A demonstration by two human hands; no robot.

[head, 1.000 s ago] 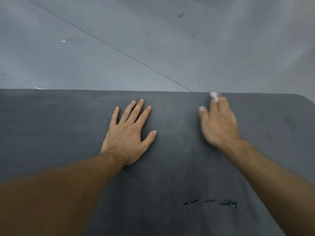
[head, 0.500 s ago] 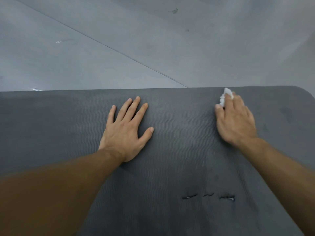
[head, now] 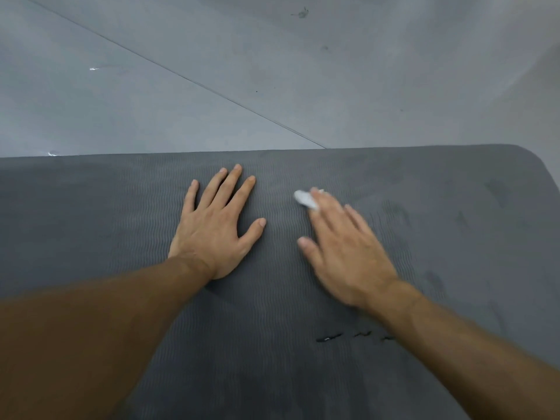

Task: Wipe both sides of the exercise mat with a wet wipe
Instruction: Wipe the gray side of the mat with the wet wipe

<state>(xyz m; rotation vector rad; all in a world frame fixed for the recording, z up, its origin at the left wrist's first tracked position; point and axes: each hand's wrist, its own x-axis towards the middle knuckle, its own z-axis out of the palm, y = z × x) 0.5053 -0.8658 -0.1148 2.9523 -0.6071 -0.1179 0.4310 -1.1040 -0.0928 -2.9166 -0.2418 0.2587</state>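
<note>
A dark grey ribbed exercise mat (head: 91, 222) lies flat on the floor and fills the lower part of the view; its far edge runs across the middle and its rounded far right corner shows. My left hand (head: 215, 228) rests flat on the mat with its fingers spread. My right hand (head: 342, 250), blurred by motion, presses a small white wet wipe (head: 304, 199) onto the mat under its straight fingertips. The wipe pokes out past the fingers, just right of my left hand.
Beyond the mat lies grey floor (head: 272, 71) with a thin diagonal seam and a few dark marks. Three small dark tears (head: 354, 337) mark the mat near my right forearm. Darker damp-looking patches show on the mat's right part.
My right hand has swept the wipe left and toward me, from near the mat's far edge to a spot close to my left hand. My left hand has stayed put.
</note>
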